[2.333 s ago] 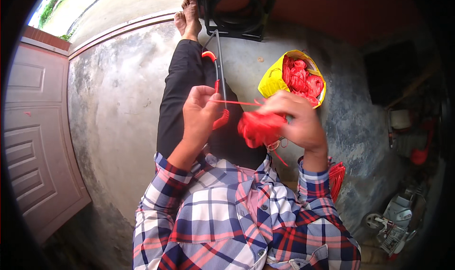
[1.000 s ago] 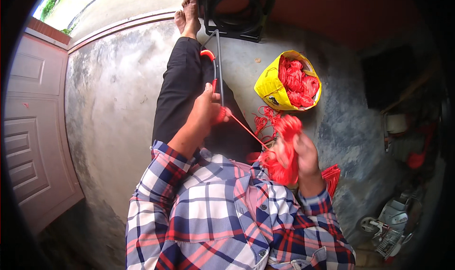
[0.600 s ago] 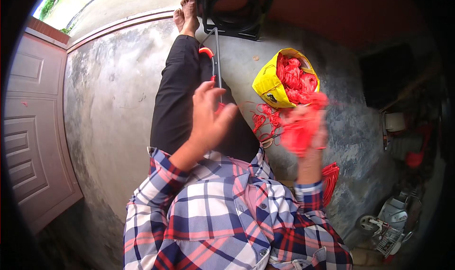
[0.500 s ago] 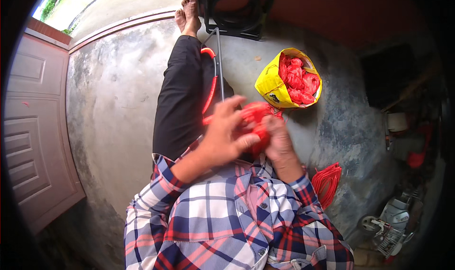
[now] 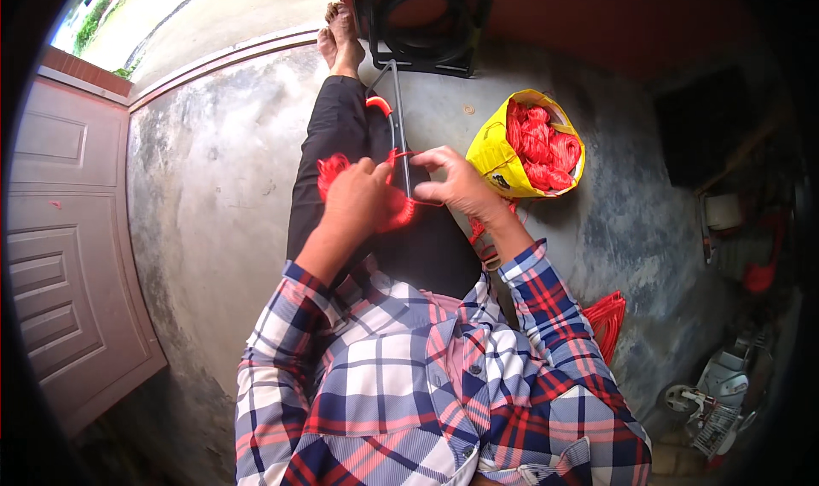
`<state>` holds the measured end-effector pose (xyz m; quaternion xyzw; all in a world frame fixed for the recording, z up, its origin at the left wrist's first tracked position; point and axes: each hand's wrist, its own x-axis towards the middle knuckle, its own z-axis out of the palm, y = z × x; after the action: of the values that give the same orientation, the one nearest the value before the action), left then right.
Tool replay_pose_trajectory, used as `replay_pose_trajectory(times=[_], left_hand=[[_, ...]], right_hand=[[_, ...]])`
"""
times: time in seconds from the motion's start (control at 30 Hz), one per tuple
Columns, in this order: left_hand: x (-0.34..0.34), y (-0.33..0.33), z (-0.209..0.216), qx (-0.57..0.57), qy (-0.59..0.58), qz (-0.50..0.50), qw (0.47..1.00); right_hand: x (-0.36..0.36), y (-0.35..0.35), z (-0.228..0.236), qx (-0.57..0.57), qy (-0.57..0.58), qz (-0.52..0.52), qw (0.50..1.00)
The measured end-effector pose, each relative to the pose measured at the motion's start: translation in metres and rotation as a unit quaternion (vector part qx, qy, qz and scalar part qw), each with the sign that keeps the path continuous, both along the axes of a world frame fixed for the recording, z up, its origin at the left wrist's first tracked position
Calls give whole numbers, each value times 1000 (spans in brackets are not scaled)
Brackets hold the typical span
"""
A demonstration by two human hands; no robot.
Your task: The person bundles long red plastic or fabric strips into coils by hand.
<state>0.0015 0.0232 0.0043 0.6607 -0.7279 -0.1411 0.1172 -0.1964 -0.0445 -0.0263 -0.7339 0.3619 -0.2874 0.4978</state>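
My left hand [image 5: 351,197] is closed round a bunched hank of red cord [image 5: 396,211] above my lap. More of that hank sticks out past its far left side. To the right, my right hand [image 5: 459,183] holds a thin strand of the same cord that runs across from the hank. Its thumb and forefinger are apart, and the other fingers are partly hidden. Just beyond both hands, a grey metal frame [image 5: 397,110] lies along my leg, with red cord wound on its curved bar.
A yellow bag [image 5: 490,153] full of red cord hanks [image 5: 542,145] stands right of my legs. A red coil [image 5: 606,320] lies by my right elbow. At the far end is a black rack [image 5: 422,25]; a panelled door [image 5: 60,187] is at left. Metal machinery [image 5: 717,392] sits lower right.
My hands have moved apart and farther from my body. The left has carried the red hank left, while the right has drawn away with a strand stretched between them. Less red shows on the curved bar.
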Motion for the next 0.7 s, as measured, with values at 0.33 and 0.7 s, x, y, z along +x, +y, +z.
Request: replay_pose_trajectory(times=[0.33, 0.7], left_hand=[[-21, -9, -11, 25, 237, 115, 964], [-21, 1, -15, 193, 650, 210, 705]], right_hand=[[-13, 9, -1, 11, 33, -23, 999], [-99, 11, 50, 321, -460, -97, 822]])
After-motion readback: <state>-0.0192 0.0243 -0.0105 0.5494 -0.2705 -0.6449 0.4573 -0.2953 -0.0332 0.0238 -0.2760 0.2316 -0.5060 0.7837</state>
